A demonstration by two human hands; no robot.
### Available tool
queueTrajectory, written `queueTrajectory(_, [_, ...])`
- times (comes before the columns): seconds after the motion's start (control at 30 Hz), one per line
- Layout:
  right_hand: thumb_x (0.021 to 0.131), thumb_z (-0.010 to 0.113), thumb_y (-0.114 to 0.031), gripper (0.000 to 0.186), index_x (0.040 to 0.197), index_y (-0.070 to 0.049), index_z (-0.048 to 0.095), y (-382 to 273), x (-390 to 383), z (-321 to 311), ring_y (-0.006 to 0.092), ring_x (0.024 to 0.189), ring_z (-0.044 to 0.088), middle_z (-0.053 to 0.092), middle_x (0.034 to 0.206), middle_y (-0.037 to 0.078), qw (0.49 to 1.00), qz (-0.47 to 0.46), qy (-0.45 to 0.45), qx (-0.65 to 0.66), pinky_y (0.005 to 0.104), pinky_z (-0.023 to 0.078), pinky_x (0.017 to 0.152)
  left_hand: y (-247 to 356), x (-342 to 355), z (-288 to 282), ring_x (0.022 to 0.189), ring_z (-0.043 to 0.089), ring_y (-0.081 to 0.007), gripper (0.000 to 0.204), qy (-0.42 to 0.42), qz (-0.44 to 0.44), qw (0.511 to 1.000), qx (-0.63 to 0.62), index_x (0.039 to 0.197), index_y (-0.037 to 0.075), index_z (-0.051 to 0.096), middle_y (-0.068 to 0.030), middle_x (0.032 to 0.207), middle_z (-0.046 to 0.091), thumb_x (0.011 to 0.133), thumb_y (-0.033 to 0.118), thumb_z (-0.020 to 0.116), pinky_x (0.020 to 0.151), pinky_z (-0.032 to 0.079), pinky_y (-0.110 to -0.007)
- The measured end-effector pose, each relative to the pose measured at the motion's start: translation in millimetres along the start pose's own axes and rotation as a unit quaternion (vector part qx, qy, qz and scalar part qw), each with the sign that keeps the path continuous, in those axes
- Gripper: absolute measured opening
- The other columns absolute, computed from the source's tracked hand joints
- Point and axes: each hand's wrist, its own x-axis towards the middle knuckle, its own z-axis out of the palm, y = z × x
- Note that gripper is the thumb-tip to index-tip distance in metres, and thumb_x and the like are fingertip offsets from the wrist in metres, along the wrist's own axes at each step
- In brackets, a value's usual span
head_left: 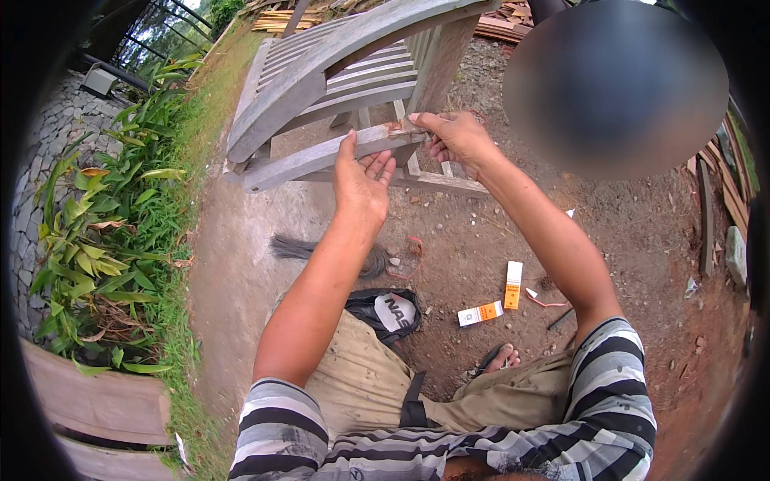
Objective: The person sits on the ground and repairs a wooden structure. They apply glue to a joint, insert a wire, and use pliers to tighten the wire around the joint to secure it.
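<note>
A weathered grey wooden bar (pixel 309 160) spans the space in front of me, its right end chipped and showing reddish-brown raw wood. My left hand (pixel 362 183) grips it from below near the middle, thumb up against its face and fingers curled under. At the chipped end, my right hand (pixel 459 143) has closed its thumb and fingers on the bar's tip; some of those fingers are hidden. Right behind the bar is a grey slatted wooden chair (pixel 281 104), tipped over, with a curved rail along its near side.
Below my hands lie a coil of dark wire (pixel 369 260), a black bag (pixel 365 309) and two small orange-and-white boxes (pixel 481 313). Plants (pixel 96 264) border the left. At the upper right is a blurred patch (pixel 618 88); timber (pixel 706 216) lies at the right.
</note>
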Motion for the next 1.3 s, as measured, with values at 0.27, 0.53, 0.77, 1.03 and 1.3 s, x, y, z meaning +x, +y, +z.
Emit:
queueTrajectory(0.27, [0.087, 0.08, -0.054, 0.065, 0.099, 0.01, 0.07, 2, -3, -1, 0.0149, 0.058, 0.064, 0.064, 0.074, 0.01, 0.999, -0.004, 0.029, -0.02, 0.0259, 0.053, 0.051, 4, 12, -11, 0.099, 0.062, -0.0276, 0.049, 0.025, -0.006, 1.0, -0.009, 0.131, 0.0, 0.05, -0.017, 0.111, 0.057, 0.098, 0.028, 0.073, 0.091, 0.054, -0.039])
queueTrajectory(0.53, [0.09, 0.072, -0.062, 0.067, 0.096, 0.005, 0.069, 5, -5, -24, 0.0135, 0.058, 0.06, 0.061, 0.074, 0.005, 0.998, 0.036, 0.047, -0.021, 0.0265, 0.047, 0.049, 5, 16, -23, 0.114, 0.058, -0.0321, 0.057, -0.01, -0.025, 1.0, 0.011, 0.139, 0.001, 0.043, -0.0228, 0.129, 0.047, 0.097, 0.023, 0.074, 0.1, 0.053, -0.042])
queueTrajectory(0.77, [0.099, 0.064, -0.056, 0.053, 0.099, -0.004, 0.068, 30, 8, -45, 0.0104, 0.057, 0.055, 0.059, 0.072, -0.001, 0.993, 0.041, 0.088, -0.062, 0.0267, 0.04, 0.048, -4, 27, -40, 0.111, 0.061, -0.0316, 0.055, 0.025, -0.043, 0.996, 0.075, 0.135, -0.001, 0.047, -0.0216, 0.125, 0.052, 0.095, 0.023, 0.075, 0.098, 0.052, -0.043])
queueTrajectory(1.03, [0.1, 0.064, -0.051, 0.051, 0.099, 0.0, 0.069, 71, 23, -53, 0.0138, 0.06, 0.057, 0.06, 0.076, 0.003, 0.992, 0.077, 0.089, -0.053, 0.0291, 0.043, 0.05, -15, 37, -55, 0.098, 0.065, -0.0294, 0.042, 0.071, -0.047, 0.991, 0.1, 0.122, -0.002, 0.057, -0.0166, 0.109, 0.062, 0.092, 0.018, 0.079, 0.092, 0.054, -0.041])
queueTrajectory(1.3, [0.1, 0.064, -0.05, 0.043, 0.095, -0.007, 0.066, 83, 22, -41, 0.0109, 0.062, 0.056, 0.058, 0.075, -0.001, 0.992, 0.093, 0.048, -0.064, 0.0281, 0.042, 0.055, -17, 43, -68, 0.112, 0.061, -0.0317, 0.043, 0.055, -0.056, 0.989, 0.124, 0.126, -0.002, 0.056, -0.0202, 0.119, 0.057, 0.094, 0.017, 0.076, 0.099, 0.053, -0.04])
